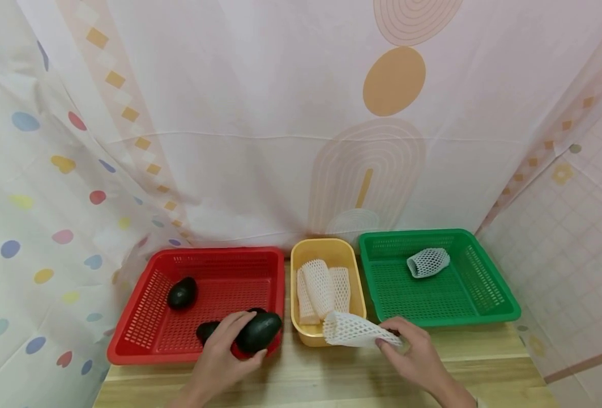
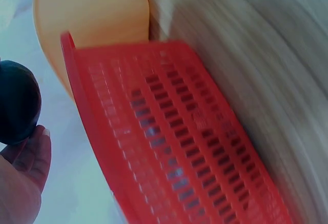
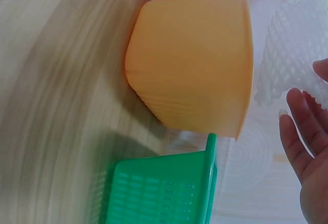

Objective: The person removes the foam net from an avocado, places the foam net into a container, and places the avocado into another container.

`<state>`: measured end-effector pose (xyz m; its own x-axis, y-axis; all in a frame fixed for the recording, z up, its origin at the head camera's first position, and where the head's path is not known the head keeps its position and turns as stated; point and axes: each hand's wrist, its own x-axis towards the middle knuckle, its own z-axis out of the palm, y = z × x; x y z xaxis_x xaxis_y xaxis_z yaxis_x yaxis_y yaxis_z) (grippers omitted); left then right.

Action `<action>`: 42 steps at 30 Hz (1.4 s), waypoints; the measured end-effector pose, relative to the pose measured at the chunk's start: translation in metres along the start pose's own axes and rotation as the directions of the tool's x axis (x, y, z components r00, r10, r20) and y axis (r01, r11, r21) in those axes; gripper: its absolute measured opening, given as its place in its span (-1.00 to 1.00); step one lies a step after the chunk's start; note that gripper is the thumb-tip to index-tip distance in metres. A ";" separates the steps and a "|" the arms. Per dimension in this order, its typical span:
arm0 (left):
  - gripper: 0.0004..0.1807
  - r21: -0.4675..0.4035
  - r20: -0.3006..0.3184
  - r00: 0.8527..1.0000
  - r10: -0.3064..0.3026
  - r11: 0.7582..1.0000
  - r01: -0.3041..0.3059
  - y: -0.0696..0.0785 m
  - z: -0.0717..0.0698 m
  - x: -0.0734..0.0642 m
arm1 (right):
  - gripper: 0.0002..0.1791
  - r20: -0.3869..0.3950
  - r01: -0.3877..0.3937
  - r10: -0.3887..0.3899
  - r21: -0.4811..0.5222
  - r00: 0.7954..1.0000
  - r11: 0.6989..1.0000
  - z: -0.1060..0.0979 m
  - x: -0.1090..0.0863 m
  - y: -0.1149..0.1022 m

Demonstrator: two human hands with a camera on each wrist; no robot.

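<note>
My left hand point(image 1: 223, 362) grips a dark avocado point(image 1: 260, 332) above the front right corner of the red basket point(image 1: 148, 355). The left wrist view shows that avocado point(image 2: 18, 103) beside the fingers point(image 2: 37, 157). My right hand point(image 1: 417, 356) pinches one end of a white foam net sleeve point(image 1: 351, 330), whose open end points left toward the avocado. This sleeve point(image 3: 294, 39) hangs over the front of the yellow bin point(image 1: 315, 338). More foam net sleeves point(image 1: 319, 288) lie in the bin. Another avocado point(image 1: 182, 293) sits at the basket's left; dark fruit point(image 1: 206, 330) is partly hidden behind my left hand.
On the right stands a green basket point(image 1: 408, 324) with a netted sleeve point(image 1: 428, 263) in it; its contents are unclear. All three containers stand side by side on a wooden table point(image 1: 321, 379). A patterned curtain point(image 1: 260, 187) hangs close behind them.
</note>
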<state>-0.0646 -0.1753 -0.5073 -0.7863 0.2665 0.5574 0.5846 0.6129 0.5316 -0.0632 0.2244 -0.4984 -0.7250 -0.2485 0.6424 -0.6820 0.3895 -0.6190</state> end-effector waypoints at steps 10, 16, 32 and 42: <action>-0.16 0.064 -0.068 0.997 -0.044 0.997 0.048 -0.028 -0.031 0.007 | -0.57 -0.080 -0.092 0.088 -0.041 0.993 0.995 0.002 0.019 0.004; -0.20 0.082 -0.128 0.990 -0.058 0.994 0.069 -0.048 -0.042 0.010 | -0.57 -0.198 -0.113 0.100 -0.056 0.975 0.992 0.011 0.030 0.006; -0.26 0.194 -0.069 0.921 -0.384 0.900 0.390 -0.087 -0.068 -0.001 | -0.77 -0.249 -0.348 0.341 0.019 0.906 0.937 0.034 0.056 0.003; -0.22 0.227 0.015 0.842 -0.539 0.822 0.522 -0.103 -0.077 -0.009 | -0.72 -0.230 -0.485 0.483 0.049 0.845 0.873 0.048 0.068 0.008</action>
<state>-0.1028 -0.2980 -0.5179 -0.9803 -0.0942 0.1736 0.0252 0.8120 0.5831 -0.1220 0.1681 -0.4813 -0.9196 0.1824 0.3480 -0.2481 0.4171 -0.8743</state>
